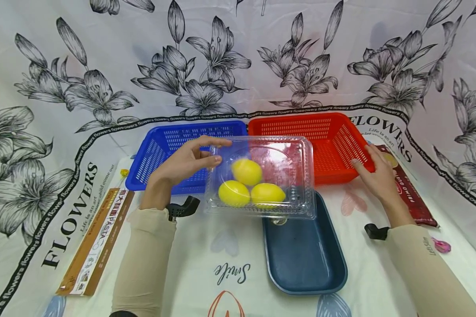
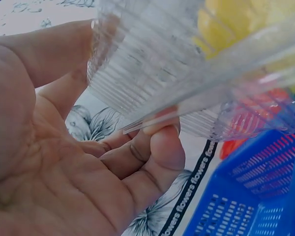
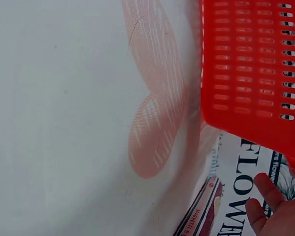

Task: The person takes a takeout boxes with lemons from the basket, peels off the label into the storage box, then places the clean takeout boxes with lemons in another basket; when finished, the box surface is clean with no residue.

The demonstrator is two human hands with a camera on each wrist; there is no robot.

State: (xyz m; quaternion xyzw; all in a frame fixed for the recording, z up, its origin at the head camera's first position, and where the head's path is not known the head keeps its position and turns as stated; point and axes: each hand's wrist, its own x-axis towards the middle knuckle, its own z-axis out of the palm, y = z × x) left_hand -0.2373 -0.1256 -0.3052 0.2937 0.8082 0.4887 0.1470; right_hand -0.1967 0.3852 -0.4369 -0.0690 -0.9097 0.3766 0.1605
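My left hand grips the left end of a clear plastic clamshell box, thumb on top and fingers underneath. The box is lifted over the near edge of the blue basket and the far end of a dark blue tray. Three yellow lemons lie inside it. The left wrist view shows the ribbed box wall pinched by that hand. My right hand lies with straight fingers against the right front corner of the red basket; its fingertips show below the basket.
A flower-printed cloth covers the table and rises behind the baskets. A long pasta box lies at the left. A dark red packet lies under and beside my right hand. A small pink item sits near the right sleeve.
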